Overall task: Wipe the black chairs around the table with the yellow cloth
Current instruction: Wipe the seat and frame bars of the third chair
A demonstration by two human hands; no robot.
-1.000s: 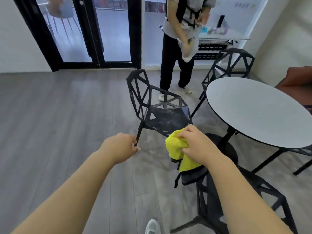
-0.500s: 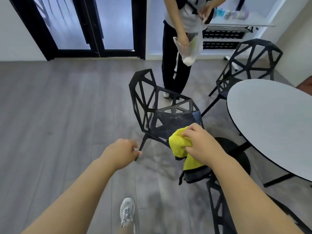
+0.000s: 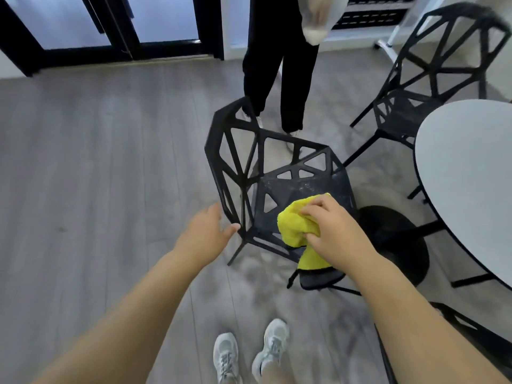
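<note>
A black lattice chair stands in front of me, its dusty seat speckled with white. My right hand grips the bunched yellow cloth over the near right part of the seat, and the cloth's tail hangs off the front edge. My left hand is open beside the chair's near left corner, fingertips close to the frame; I cannot tell whether they touch. A second black chair stands at the far right. Part of a third shows at the lower right.
A round white table with a black pedestal base fills the right side. A person in black trousers stands just behind the chair, holding a pale bag. My two grey shoes are on the grey wooden floor. Black-framed glass doors lie beyond.
I have stepped closer and the view has tilted down. My left hand has uncurled beside the chair corner. My right hand has carried the cloth onto the seat.
</note>
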